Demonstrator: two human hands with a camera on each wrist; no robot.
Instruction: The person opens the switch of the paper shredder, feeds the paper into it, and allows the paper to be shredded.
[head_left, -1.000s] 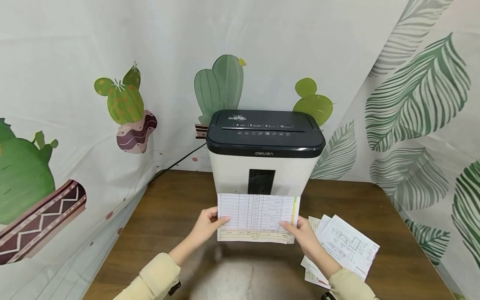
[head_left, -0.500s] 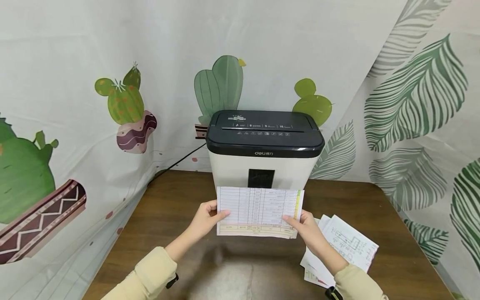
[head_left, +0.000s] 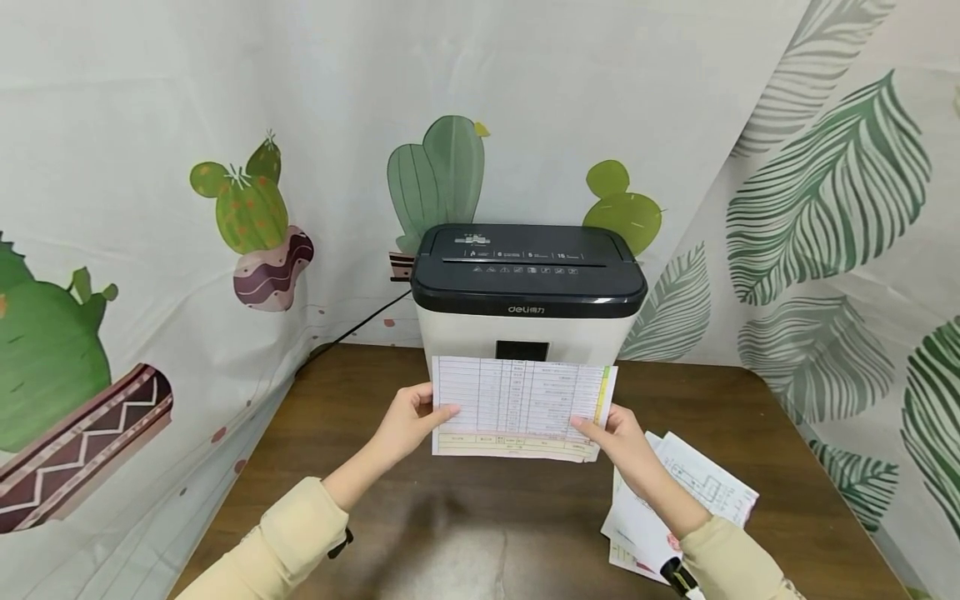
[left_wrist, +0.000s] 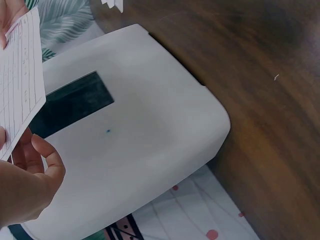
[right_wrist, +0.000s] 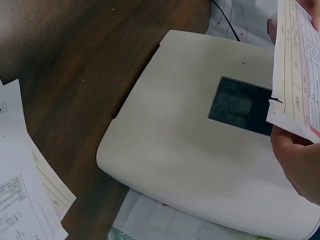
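A printed form sheet [head_left: 517, 404] with ruled columns and a yellow-green strip along its right side is held up in front of the paper shredder [head_left: 450, 329]. My left hand [head_left: 405, 423] pinches its left edge, thumb on the near face. The right hand [head_left: 618, 440] grips the opposite edge the same way. Behind the sheet, the shredder has a black top with a narrow slot and a white body; its dark window [head_left: 522, 351] is partly covered by the paper. In the left wrist view the sheet [left_wrist: 22, 75] stands apart from the white body.
Several loose papers [head_left: 712, 479] lie on the brown wooden table [head_left: 450, 533] at the right, partly under the right forearm. A black cord [head_left: 360, 325] runs left from the shredder. Behind everything hangs a cloth [head_left: 525, 100] printed with cacti and leaves.
Both hands have lifted the sheet upward, so it covers more of the shredder's window. The loose papers and the shredder stay in place.
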